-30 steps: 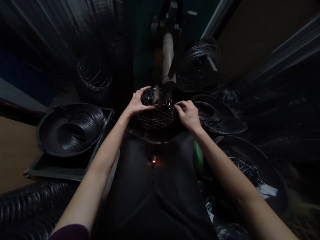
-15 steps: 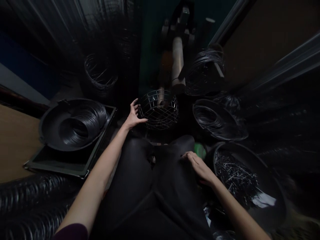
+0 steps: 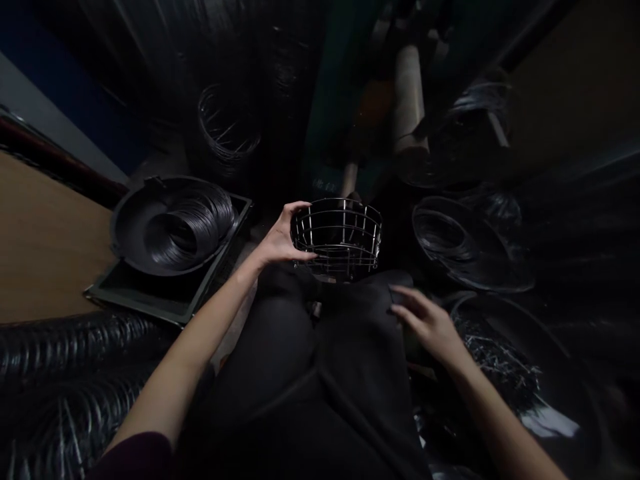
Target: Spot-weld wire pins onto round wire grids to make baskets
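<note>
dim overall, with bright glints on the wire basket (image 3: pixel 344 225), a dull gleam along the right edge of the tray (image 3: pixel 216 267), and blur softening the upper-right wire coil (image 3: pixel 481 99).

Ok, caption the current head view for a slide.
Left hand holding a wire basket, right hand by the lap, wire coils nearby.

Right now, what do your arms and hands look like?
The left hand and right hand are ungloved. The left arm is bare up to a dark purple sleeve; the right arm is bare as far as it shows. No markings can be made out.
</note>
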The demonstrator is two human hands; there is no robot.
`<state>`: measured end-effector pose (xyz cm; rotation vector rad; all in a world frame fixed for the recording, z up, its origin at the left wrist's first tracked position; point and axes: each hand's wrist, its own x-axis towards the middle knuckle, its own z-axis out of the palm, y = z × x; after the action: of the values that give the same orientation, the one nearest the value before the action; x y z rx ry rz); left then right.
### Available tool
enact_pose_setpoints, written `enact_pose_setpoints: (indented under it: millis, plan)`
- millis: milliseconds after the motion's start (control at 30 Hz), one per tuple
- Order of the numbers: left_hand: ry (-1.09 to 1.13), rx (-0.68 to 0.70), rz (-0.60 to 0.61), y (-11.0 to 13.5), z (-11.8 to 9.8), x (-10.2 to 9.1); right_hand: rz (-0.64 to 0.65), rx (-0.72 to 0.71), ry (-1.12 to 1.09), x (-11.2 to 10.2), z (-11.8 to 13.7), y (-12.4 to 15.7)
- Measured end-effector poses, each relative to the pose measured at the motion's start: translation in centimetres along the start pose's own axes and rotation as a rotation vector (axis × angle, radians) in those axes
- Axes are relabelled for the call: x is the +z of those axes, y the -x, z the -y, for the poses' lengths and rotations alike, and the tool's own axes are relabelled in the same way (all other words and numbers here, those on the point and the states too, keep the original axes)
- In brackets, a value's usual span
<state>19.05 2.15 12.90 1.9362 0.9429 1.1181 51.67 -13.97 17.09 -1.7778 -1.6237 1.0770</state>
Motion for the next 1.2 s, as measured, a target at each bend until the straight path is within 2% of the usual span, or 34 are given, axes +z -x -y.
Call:
enact_pose_setpoints:
  millis: [67, 133, 167, 233, 367, 433, 533, 633, 833, 1200]
  plan:
    - [-0.123, 0.087, 0.069, 0.0, -1.5, 0.5, 0.026, -0.039, -0.075, 0.2, 4.2, -1.9]
    - [-0.239, 0.127, 0.159, -0.4, -2.8, 1.3, 0.14, -0.059, -0.049, 0.5, 7.6, -4.4]
    - [-0.289, 0.131, 0.2, -0.6, -3.3, 1.6, 0.19, -0.062, -0.008, 0.6, 8.8, -5.6]
    - [-0.363, 0.132, 0.256, -1.0, -4.1, 2.3, 0.19, -0.101, 0.144, 1.0, 10.2, -7.6]
    - [-0.397, 0.132, 0.259, -1.6, -4.4, 2.4, 0.063, -0.32, 0.683, 1.8, 10.5, -8.7]
    - [-0.386, 0.124, 0.234, -1.9, -4.3, 2.2, 0.083, -0.407, 0.933, 1.9, 10.4, -8.2]
    - [-0.367, 0.118, 0.2, -2.3, -4.2, 2.0, 0.127, -0.466, 1.153, 1.5, 10.7, -7.8]
    - [-0.343, 0.1, 0.179, -2.8, -4.1, 2.4, 0.14, -0.489, 1.208, 0.8, 11.0, -8.1]
    - [-0.352, 0.097, 0.134, -4.2, -3.8, 3.2, 0.052, -0.533, 1.194, 0.1, 10.9, -9.5]
    - [-0.355, 0.12, 0.138, -5.2, -3.4, 2.6, 0.022, -0.58, 1.191, -0.4, 11.2, -10.6]
